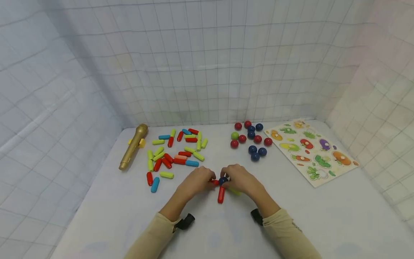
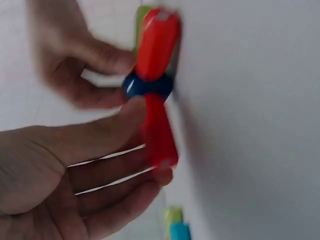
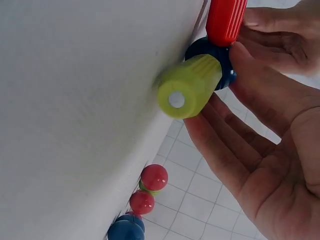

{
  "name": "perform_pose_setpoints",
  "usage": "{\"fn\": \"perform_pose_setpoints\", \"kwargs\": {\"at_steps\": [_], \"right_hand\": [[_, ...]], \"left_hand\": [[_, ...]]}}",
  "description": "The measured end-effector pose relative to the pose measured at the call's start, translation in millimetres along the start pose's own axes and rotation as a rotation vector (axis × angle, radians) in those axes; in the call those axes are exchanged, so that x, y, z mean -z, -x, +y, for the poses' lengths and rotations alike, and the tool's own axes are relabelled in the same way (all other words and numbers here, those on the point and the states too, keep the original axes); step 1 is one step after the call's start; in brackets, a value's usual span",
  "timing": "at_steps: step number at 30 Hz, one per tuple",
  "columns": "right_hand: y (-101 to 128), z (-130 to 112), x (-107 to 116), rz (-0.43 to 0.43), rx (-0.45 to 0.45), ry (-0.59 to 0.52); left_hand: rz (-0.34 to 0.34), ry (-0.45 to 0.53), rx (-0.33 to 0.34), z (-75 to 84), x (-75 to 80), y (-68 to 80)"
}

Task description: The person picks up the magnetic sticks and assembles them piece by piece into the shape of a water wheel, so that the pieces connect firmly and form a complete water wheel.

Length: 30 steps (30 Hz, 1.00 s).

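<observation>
A dark blue ball point(image 1: 223, 181) lies on the white table between both hands, with coloured sticks joined to it. My left hand point(image 1: 208, 180) pinches a red stick point(image 2: 159, 135) between thumb and fingers at the ball point(image 2: 147, 86). A second red stick point(image 1: 221, 194) points toward me from the ball. My right hand point(image 1: 228, 180) holds the ball point(image 3: 220, 60) with thumb and fingers, and a green stick point(image 3: 190, 89) juts out beside them. The red stick point(image 3: 226, 20) shows above it. My left-hand fingers point(image 3: 280, 30) show behind.
A gold toy microphone point(image 1: 133, 151) lies at the far left. A pile of several coloured sticks point(image 1: 176, 153) sits behind the left hand. Red, blue and green balls point(image 1: 250, 138) and a vegetable puzzle board point(image 1: 312, 151) lie at the back right. Checked cloth walls enclose the table.
</observation>
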State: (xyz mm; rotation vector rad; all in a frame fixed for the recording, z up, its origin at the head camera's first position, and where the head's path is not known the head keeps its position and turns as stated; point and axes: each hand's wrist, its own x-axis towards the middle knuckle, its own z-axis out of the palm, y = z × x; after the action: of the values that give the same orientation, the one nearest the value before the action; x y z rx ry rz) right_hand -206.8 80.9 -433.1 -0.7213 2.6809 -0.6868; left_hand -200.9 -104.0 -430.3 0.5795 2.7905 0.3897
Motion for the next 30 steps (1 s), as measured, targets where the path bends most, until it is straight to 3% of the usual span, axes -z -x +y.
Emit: {"fn": "perform_pose_setpoints", "kwargs": {"at_steps": [3, 7, 9, 12, 15, 19, 26, 30], "right_hand": [[-3, -6, -1, 0.001, -0.01, 0.02], [0, -5, -1, -0.003, -0.018, 0.008], [1, -5, -1, 0.001, -0.011, -0.003], [2, -6, -1, 0.011, -0.019, -0.013], [1, -6, 0, 0.016, -0.02, -0.019], [2, -1, 4, 0.022, -0.008, -0.025], [-1, 0, 2, 0.009, 0.002, -0.025], [0, -1, 2, 0.009, -0.004, -0.03]], "left_hand": [[0.012, 0.042, 0.096, -27.9, 18.1, 12.0], [0.069, -0.039, 0.258, -71.0, 37.2, 26.3], [0.061, -0.07, 0.308, -91.6, 41.0, 32.0], [0.038, -0.056, 0.301, -113.0, 40.7, 35.0], [0.038, -0.035, 0.28, -122.1, 38.0, 34.4], [0.062, -0.052, 0.226, -106.9, 35.8, 22.0], [0.051, 0.055, 0.068, -49.4, 22.7, 8.8], [0.033, 0.041, 0.013, -24.2, 15.2, 2.6]]}}
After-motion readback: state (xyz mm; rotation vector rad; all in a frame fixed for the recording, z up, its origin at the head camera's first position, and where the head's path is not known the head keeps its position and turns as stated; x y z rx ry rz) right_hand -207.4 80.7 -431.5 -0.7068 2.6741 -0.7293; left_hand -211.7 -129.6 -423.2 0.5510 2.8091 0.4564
